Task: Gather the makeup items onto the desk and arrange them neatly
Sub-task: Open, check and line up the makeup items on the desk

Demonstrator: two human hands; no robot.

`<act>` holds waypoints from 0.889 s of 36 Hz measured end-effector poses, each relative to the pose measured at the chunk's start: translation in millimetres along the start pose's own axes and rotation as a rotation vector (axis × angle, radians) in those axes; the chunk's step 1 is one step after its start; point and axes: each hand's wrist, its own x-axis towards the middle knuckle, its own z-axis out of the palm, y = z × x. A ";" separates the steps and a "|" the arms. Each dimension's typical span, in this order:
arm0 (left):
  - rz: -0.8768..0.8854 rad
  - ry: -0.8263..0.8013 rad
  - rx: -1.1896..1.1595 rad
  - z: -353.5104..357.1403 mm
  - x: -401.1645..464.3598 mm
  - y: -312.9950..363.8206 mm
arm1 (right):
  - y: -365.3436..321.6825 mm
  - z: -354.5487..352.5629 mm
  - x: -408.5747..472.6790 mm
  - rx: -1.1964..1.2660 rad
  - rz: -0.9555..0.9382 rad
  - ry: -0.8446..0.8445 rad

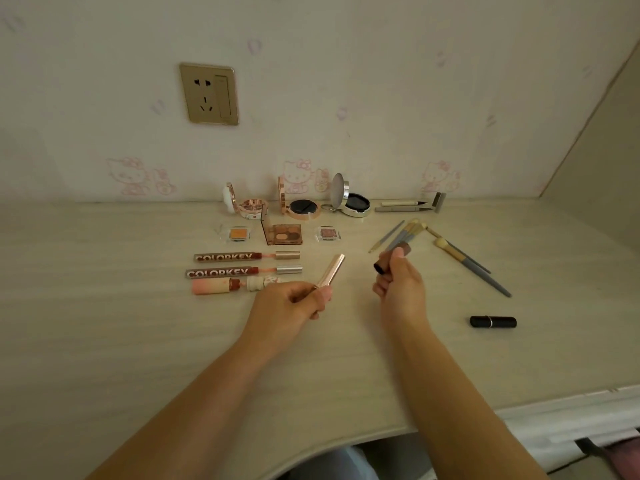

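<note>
We are gripping a rose-gold tube point(331, 270) in our left hand point(294, 303) and a dark brown tube point(391, 259) in our right hand point(401, 289), both raised above the worktop point(104, 323), while a black lipstick point(493, 321) is lying to the right.

Three open round compacts point(300, 205) at the back. Three eyeshadow palettes point(286, 234). Three opened lip glosses point(228, 257). Two eyeliner pens point(403, 203). One black lipstick point(493, 321). Brushes point(471, 265): several, count unclear.
</note>
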 end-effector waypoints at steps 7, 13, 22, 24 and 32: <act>0.029 0.033 0.013 6.9 -1.4 1.7 | 7.7 12.0 -3.1 0.021 0.007 -0.117; 0.025 0.068 -0.150 10.3 6.4 10.6 | 7.4 8.4 7.1 -0.019 0.005 -0.165; 0.041 0.155 -0.017 34.8 76.5 40.7 | -28.2 3.8 69.3 -0.556 -0.230 -0.100; 0.055 0.189 0.003 44.2 95.6 42.3 | -32.1 4.0 86.7 -0.633 -0.240 -0.092; 0.050 0.247 0.075 73.7 147.2 38.3 | -35.2 -0.8 151.1 -0.888 -0.264 -0.154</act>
